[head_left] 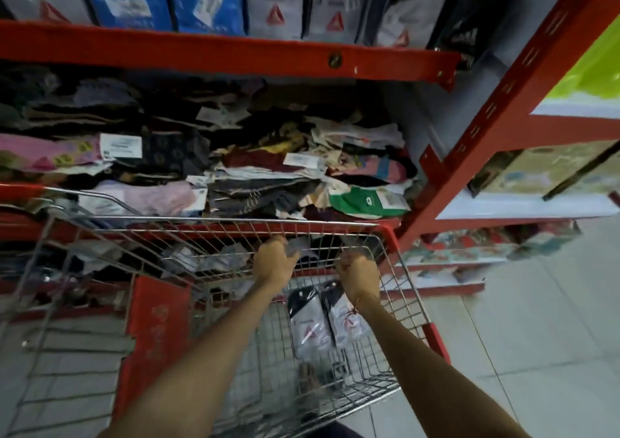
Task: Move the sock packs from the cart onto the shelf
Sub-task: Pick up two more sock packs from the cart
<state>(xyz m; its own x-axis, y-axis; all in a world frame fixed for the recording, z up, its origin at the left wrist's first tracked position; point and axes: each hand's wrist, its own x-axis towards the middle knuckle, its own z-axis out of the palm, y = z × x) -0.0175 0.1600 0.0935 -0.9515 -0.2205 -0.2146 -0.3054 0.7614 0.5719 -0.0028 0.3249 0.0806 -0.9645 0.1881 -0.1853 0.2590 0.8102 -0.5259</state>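
Below the head camera, a silver wire shopping cart with red plastic corners (214,233) is standing against a red steel shelving unit (235,55), its far rim just under the middle shelf. Both bare forearms are reaching forward into the basket. The left hand (273,263) is sitting near the far wire wall, fingers curled down around something grey and crinkly; what exactly it is gripping is too blurred to tell. The right hand (357,275) is lying at about three o'clock from the left, close beside it, its fingers hooked in a closed fist; whether they are clutching the wire or an item, I cannot tell. Two clear-plastic sock packs with white and black socks and a red triangle mark (327,320) are lying side by side on the cart's wire floor, at six o'clock from the hands, partly beneath the right wrist. More crumpled packs (214,259) are resting in the basket at nine o'clock from the left hand. At twelve o'clock, the middle shelf is holding a loose heap of mixed coloured socks with paper tags (235,169), a green pair (365,201) lying at its right edge. Higher at twelve o'clock, grey, blue and black boxed packs (208,1) are standing upright in a row on the top shelf. White floor tiles (536,320) are showing at four o'clock.
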